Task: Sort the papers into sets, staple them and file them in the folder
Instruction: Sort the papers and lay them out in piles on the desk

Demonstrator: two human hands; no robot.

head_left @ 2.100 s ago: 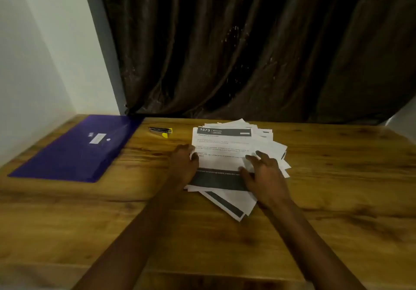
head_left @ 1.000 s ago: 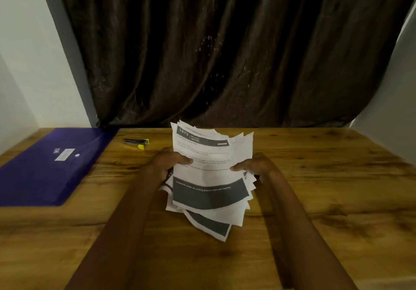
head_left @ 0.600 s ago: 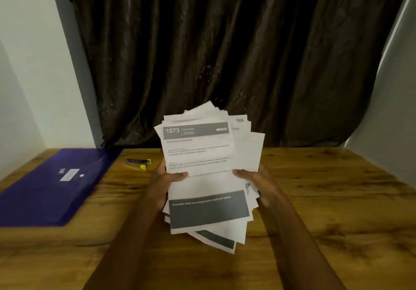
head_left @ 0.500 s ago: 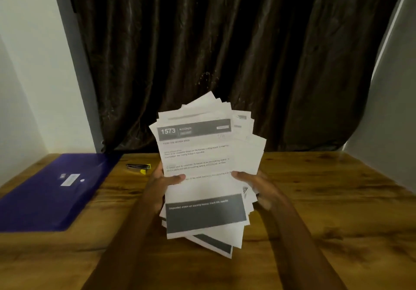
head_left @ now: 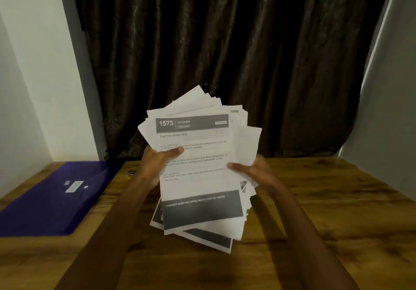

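Left hand (head_left: 157, 161) and right hand (head_left: 252, 170) grip loose fanned paper stack (head_left: 198, 177) above wood-grain tabletop (head_left: 337, 211). Flat purple folder (head_left: 56, 199) lies left; dark creased curtain (head_left: 225, 53) behind.

top sheet (head_left: 198, 172) of the held stack reads "1573 | kitchen" in its dark header band, then "peel the onion skin" under it (smaller print too blurred). white label (head_left: 73, 186) on the purple folder (head_left: 45, 206): unreadable.

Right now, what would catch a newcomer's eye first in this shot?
The fanned, messy stack of white printed papers held up centre frame, left hand and right hand gripping its sides; the top sheet reads "1573 KITCHEN". Next, the flat purple plastic folder lying on the wooden table, far left.
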